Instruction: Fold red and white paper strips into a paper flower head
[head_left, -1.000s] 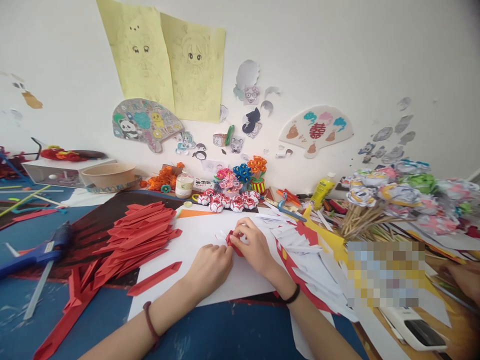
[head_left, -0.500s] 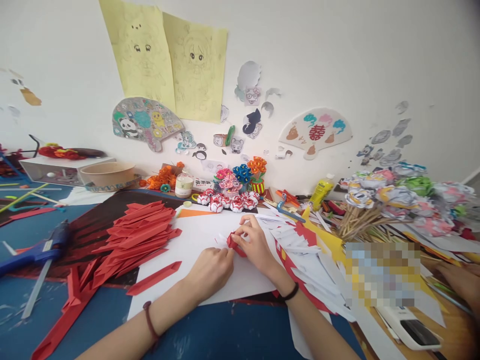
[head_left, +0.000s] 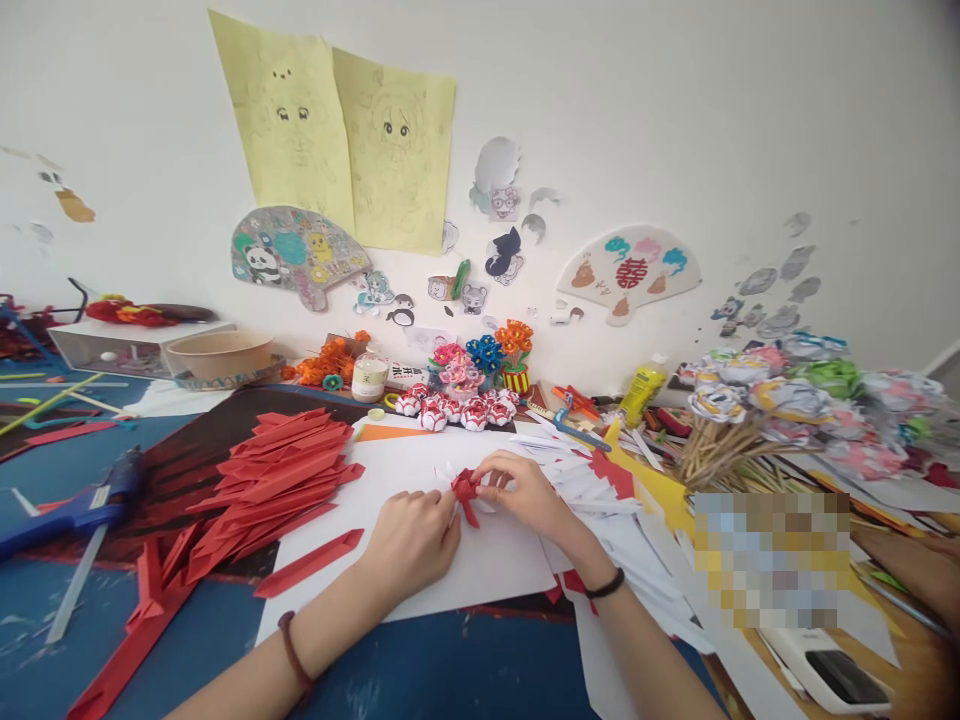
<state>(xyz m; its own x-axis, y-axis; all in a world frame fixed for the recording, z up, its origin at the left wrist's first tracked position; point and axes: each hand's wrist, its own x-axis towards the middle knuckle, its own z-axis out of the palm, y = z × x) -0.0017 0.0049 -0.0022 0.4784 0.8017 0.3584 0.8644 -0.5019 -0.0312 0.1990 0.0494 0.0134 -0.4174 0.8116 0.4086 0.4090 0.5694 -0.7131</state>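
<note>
Shifted rightward, my right hand (head_left: 525,492) touches the folded red paper (head_left: 464,486) from the right, fingers' grip unclear; my left hand (head_left: 414,540) pinches its left side, tail toward me.

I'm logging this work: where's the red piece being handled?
In the head view, the red piece is just below centre, between the left hand and right hand, over the white sheet.
</note>
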